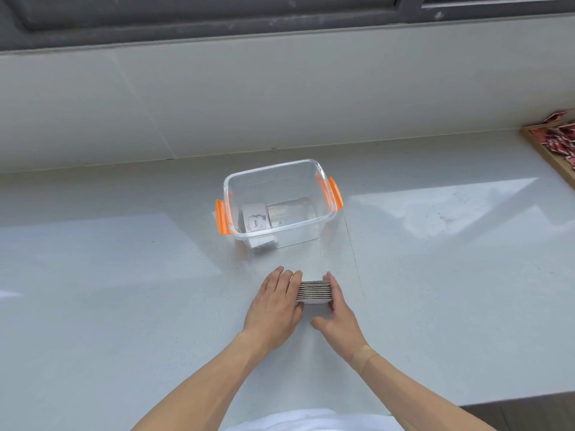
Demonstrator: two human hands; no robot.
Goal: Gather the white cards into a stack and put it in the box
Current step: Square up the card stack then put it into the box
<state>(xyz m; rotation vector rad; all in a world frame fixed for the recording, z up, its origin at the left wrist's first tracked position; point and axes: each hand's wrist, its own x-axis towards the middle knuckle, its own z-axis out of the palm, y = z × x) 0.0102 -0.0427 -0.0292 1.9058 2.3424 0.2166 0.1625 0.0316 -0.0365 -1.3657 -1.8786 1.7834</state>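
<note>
The stack of white cards point(314, 292) stands on edge on the pale surface point(124, 290), just in front of the box, pressed between my two hands. I judge it light but loose: thin stiff cards, smooth-faced, likely to slide against each other and fan out if the squeeze slackens or goes uneven. The edges look squared but slightly stepped, so the safest hold, I think, is on the two broad faces, pressing inward and keeping the bottom edges on the surface until the pack is firm.

My left hand point(275, 301) lies flat against the left face, fingers straight and pointing away from me. My right hand point(337, 312) presses the right face, thumb spread out toward me on the surface. So the grip is a two-sided clamp on the cards, neither hand curled into a fist.

Beyond the stack sits the clear plastic box point(306, 169) with orange latches point(335, 191) on both sides and no lid on it. Inside, at its left, there is already a white printed card point(255, 219) lying against other pale contents I cannot make out. The right part of its floor looks free.

At the far right edge a wooden tray point(544, 154) holds red-and-white packets point(557, 140), well apart.
</note>
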